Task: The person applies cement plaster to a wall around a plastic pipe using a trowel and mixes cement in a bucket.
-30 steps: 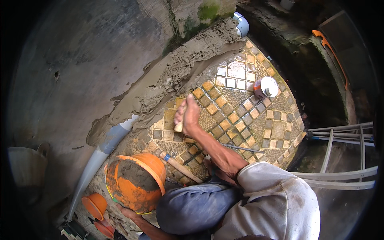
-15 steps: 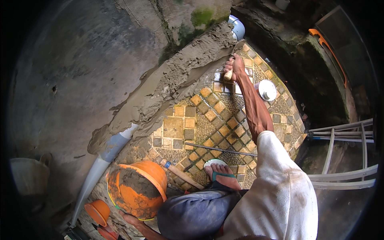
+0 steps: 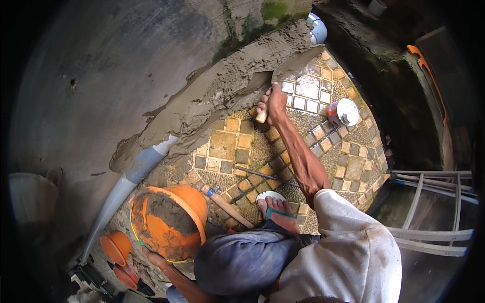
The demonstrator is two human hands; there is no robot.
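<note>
My right hand (image 3: 273, 105) is closed round the pale wooden handle of a trowel (image 3: 261, 116). The trowel's blade, smeared with grey mortar, lies along the edge of a long ridge of wet mortar (image 3: 202, 96) at the foot of the wall. This mortar covers part of a grey pipe (image 3: 118, 197); a blue-grey pipe elbow (image 3: 317, 29) shows at its far end. Low on the left, my left hand (image 3: 155, 258) grips the lower side of a tilted orange bucket (image 3: 192, 197) with mortar inside; its fingers are partly hidden.
On the patterned tiles stand a can (image 3: 343, 112) and, nearer, a wooden-handled tool (image 3: 227, 207) and a thin rod (image 3: 268, 175). Small orange containers (image 3: 116, 247) sit beyond the bucket. At right are a white metal rack (image 3: 429, 233) and an orange-handled saw (image 3: 424, 65) on a ledge.
My right hand has drawn the trowel back toward me and to the left along the mortar. The view has shifted slightly. My left hand stays at the bucket.
</note>
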